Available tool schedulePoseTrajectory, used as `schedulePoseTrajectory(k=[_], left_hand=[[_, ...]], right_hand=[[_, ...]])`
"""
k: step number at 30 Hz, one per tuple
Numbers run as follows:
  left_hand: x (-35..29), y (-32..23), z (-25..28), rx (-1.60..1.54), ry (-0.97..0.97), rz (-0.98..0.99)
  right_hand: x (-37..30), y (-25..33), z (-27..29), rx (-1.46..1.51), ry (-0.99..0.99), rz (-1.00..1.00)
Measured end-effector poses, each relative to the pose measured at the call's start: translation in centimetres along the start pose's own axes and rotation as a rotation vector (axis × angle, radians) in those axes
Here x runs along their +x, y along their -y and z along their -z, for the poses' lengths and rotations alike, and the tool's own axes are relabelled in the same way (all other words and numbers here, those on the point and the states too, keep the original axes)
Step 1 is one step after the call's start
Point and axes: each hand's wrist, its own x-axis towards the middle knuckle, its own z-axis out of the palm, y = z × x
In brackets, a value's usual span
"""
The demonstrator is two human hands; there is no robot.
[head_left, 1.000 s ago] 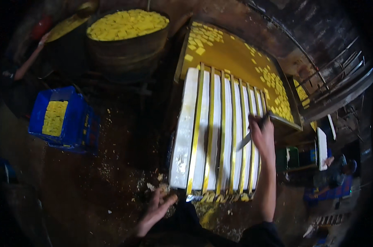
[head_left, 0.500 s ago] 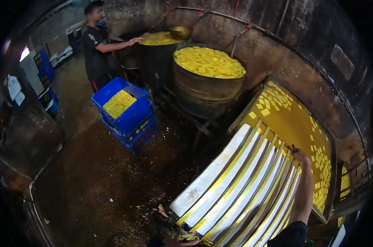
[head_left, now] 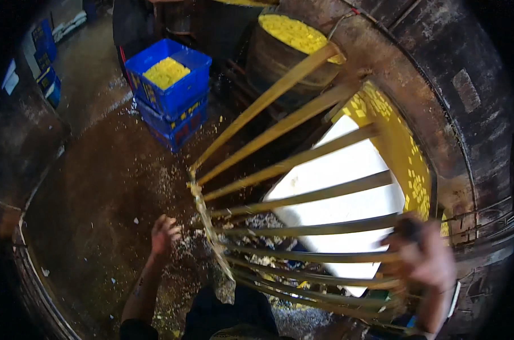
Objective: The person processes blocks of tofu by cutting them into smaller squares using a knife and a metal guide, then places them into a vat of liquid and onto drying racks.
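A slatted wooden rack (head_left: 302,195), its long yellow-stained slats fanned by the lens, is lifted and tilted in front of me. My right hand (head_left: 430,258), smeared by motion, grips its right end beside a small dark part I cannot make out. My left hand (head_left: 165,232) hangs in the air left of the rack's near crossbar, fingers apart and slightly curled, holding nothing. Below the slats a white board (head_left: 336,198) shows, lying against the edge of a wide vat of yellow liquid (head_left: 404,153) with yellow square pieces floating in it.
Stacked blue crates (head_left: 169,93), the top one holding yellow pieces, stand at the far left. A large round metal vat (head_left: 291,62) heaped with yellow pieces stands behind the rack. Crumbs and scraps litter the brown floor (head_left: 98,226). Another person's dark clothing shows behind the crates.
The rack has come up off the white board and swung left and toward me. My left hand has let go of its near end and moved left; the view has tipped downward.
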Motion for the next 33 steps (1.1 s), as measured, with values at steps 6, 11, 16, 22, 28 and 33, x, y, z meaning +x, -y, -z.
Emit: schedulePoseTrajectory(k=[6,11,16,22,28,33], left_hand=[[-19.7,7.4,14.5,0.237,-0.403,0.535],[-45.5,5.6,17.6,0.742,-0.702,0.937],[-49.9,1.9,11.6,0.398,-0.935,1.217],[-46.4,2.3,11.4,0.397,-0.858,1.249],[-41.4,4.0,13.6,0.462,-0.533,1.005],[-41.6,3.4,13.2,0.593,-0.422,0.984]], right_hand=[[17.6,4.8,-33.7,0.287,-0.250,0.150],[31.6,-0.9,-56.0,0.505,-0.293,-0.189],[36.3,-13.6,-70.1,0.864,-0.159,-0.593],[28.8,-22.9,-72.7,1.088,-0.197,-0.383],[8.7,-29.7,-67.7,0.301,-0.417,-1.207],[0.4,-41.6,-66.6,0.249,-0.627,-1.383]])
